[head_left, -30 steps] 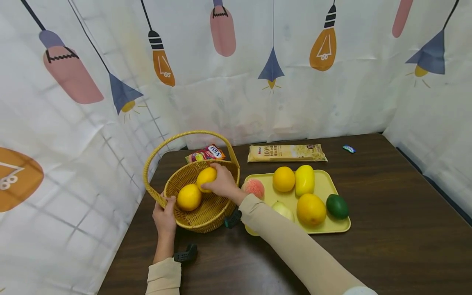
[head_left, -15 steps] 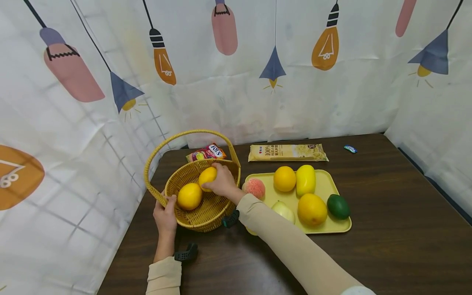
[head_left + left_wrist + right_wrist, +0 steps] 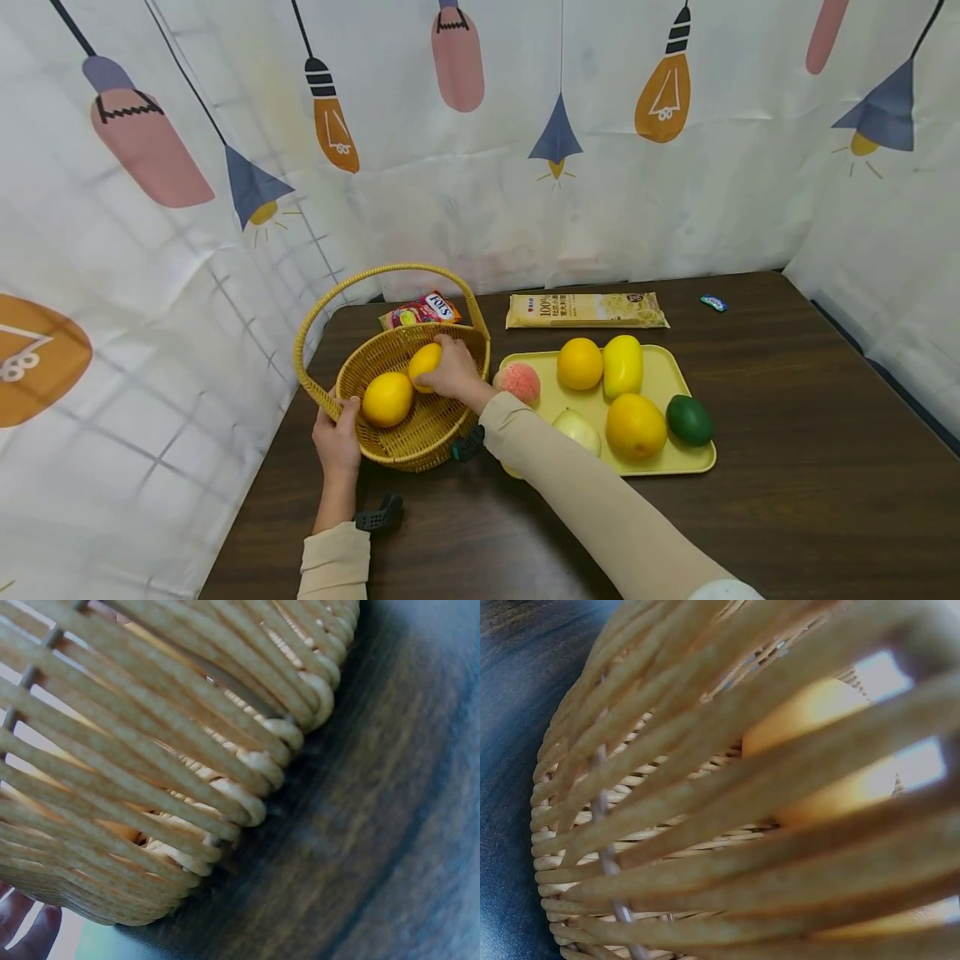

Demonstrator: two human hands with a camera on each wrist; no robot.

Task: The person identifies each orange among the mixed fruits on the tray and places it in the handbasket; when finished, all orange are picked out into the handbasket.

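Observation:
In the head view, my right hand (image 3: 454, 371) reaches over the near right rim of a yellow wicker basket (image 3: 408, 457) and holds an orange (image 3: 424, 367) inside it, thumb below and fingers above. A second orange (image 3: 387, 400) lies to its left in the basket. My left hand (image 3: 337, 439) grips the basket's left rim at the foot of its arched handle. Close up, the left wrist view shows the woven wall (image 3: 150, 735) beside the dark table. Through the weave (image 3: 667, 847) in the right wrist view, a rounded orange fruit (image 3: 810, 742) shows.
Right of the basket, a yellow tray (image 3: 678, 459) carries a peach (image 3: 519, 382), a pear (image 3: 576, 430), a green avocado (image 3: 689, 420) and several yellow or orange fruits. Behind are a red snack bag (image 3: 427, 310), a noodle packet (image 3: 585, 311) and a small blue wrapper (image 3: 714, 302).
Inside the basket, the orange in my right hand has shifted slightly right and down. My left hand keeps its grip on the rim.

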